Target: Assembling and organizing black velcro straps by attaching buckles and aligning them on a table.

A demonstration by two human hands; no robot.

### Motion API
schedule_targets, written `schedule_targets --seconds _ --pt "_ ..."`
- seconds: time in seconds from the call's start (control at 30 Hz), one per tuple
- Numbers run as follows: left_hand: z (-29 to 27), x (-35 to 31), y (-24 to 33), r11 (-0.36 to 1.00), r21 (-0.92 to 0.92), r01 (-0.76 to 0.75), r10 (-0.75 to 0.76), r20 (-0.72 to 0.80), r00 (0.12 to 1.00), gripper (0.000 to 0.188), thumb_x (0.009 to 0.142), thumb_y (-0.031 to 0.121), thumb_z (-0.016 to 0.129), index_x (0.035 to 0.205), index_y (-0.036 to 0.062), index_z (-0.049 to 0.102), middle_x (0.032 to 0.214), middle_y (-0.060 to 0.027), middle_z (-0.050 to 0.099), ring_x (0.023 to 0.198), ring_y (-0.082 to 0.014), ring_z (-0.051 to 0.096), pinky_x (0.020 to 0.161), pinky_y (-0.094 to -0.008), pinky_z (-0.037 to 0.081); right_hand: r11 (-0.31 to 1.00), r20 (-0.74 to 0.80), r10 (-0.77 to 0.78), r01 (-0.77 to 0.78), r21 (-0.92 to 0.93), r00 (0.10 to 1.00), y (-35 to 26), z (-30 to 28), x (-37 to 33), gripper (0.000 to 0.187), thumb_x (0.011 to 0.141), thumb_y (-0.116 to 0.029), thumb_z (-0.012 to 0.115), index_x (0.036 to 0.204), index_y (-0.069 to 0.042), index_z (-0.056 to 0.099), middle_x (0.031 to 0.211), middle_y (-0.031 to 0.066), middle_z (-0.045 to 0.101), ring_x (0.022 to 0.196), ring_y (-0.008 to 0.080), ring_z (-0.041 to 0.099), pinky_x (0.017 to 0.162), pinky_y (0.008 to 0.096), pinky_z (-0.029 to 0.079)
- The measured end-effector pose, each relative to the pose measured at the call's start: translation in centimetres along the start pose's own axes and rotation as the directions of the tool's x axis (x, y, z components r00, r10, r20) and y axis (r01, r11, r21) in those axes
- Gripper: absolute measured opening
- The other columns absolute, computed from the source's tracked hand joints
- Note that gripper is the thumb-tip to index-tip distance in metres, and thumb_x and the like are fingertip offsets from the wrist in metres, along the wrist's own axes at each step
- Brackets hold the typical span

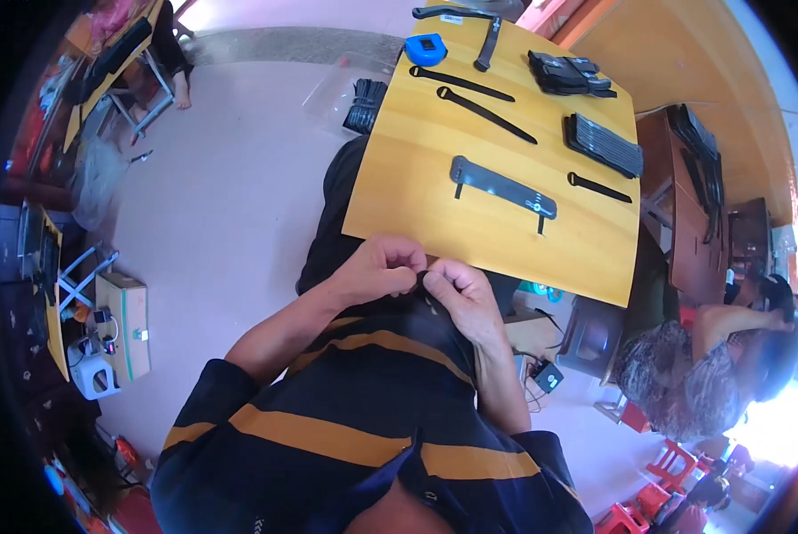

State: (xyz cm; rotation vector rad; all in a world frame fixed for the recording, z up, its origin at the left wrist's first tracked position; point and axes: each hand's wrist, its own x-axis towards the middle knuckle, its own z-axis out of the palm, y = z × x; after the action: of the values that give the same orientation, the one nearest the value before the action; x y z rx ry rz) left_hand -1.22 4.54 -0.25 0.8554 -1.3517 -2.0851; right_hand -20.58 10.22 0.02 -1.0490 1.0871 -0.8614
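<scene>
At the table's near edge, close to my body, my left hand (376,269) and my right hand (466,301) meet fingertip to fingertip. Both are closed in a pinch. Something small and dark seems to sit between them, but it blends into my dark shirt and I cannot make it out. Just beyond lies a flat grey band (503,187) with rounded ends, two short black tabs sticking out from under it. Farther off, two black straps with end loops (488,116) lie side by side. One shorter black looped strap (600,188) rests at the right.
The yellow table (399,209) also bears a stack of black straps (603,145), a black bundle (571,74), a blue tape measure (425,51) and a long dark strap (488,43). A clear bag with black straps (363,105) lies left of it. Another person (684,374) sits at right.
</scene>
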Motion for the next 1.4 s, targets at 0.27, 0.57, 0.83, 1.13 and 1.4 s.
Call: schedule_targets --seconds 0.27,0.57,0.83,1.13,1.4 --pt "-0.7 -0.7 0.2 0.911 0.399 -0.101 0.124 -0.031 0.992 0.005 0.081 0.006 0.063 0.083 0.002 0.064 0.067 0.0007 0.061 0.06 -0.0055 0.053 0.055 -0.0236 0.041 1.0 -0.021 0.006 -0.006 0.004 1.0 0.6 0.2 0.4 0.018 0.101 -0.018 0.062 0.091 -0.004 0.066 0.072 -0.0059 0.056 0.066 0.0032 0.049 0.059 0.0207 0.039" --pt "-0.7 0.3 0.6 0.927 0.375 -0.015 0.031 -0.037 0.999 0.005 0.078 0.006 0.067 0.081 0.0023 0.067 0.066 0.0025 0.06 0.06 -0.004 0.052 0.055 -0.0232 0.042 0.998 -0.064 0.037 -0.034 0.052 0.997 1.6 -0.3 0.3 0.019 0.101 -0.015 0.062 0.088 -0.002 0.065 0.071 -0.0057 0.056 0.065 0.0029 0.048 0.058 0.0213 0.038" --pt "-0.5 0.5 0.9 0.971 0.199 0.134 -0.131 -0.029 0.991 0.004 0.078 0.004 0.066 0.082 0.0023 0.066 0.066 0.0033 0.059 0.058 -0.0031 0.052 0.052 -0.0225 0.039 0.999 -0.105 -0.034 0.035 0.006 0.994 1.7 0.0 0.3 0.02 0.1 -0.015 0.063 0.086 -0.002 0.065 0.071 -0.006 0.056 0.066 0.003 0.047 0.058 0.0224 0.038" --pt "0.9 -0.8 0.5 0.695 0.699 -0.167 0.363 -0.141 0.921 0.002 0.077 0.002 0.064 0.08 0.0013 0.065 0.064 -0.0014 0.062 0.055 -0.0066 0.055 0.052 -0.0253 0.043 0.994 -0.104 -0.014 0.002 -0.112 0.994 0.8 0.0 0.5 0.018 0.099 -0.014 0.062 0.087 -0.001 0.065 0.071 -0.0049 0.058 0.067 0.003 0.048 0.06 0.0221 0.04" --pt "-0.9 -0.8 0.8 0.91 0.415 -0.029 0.066 -0.074 0.995 0.006 0.075 0.003 0.069 0.079 0.001 0.065 0.064 -0.0015 0.061 0.057 -0.0071 0.056 0.053 -0.0259 0.044 0.998 -0.019 0.016 -0.017 -0.058 1.0 1.1 0.5 0.4 0.021 0.101 -0.017 0.062 0.087 -0.002 0.064 0.074 -0.0052 0.057 0.069 0.0032 0.048 0.061 0.0217 0.039"
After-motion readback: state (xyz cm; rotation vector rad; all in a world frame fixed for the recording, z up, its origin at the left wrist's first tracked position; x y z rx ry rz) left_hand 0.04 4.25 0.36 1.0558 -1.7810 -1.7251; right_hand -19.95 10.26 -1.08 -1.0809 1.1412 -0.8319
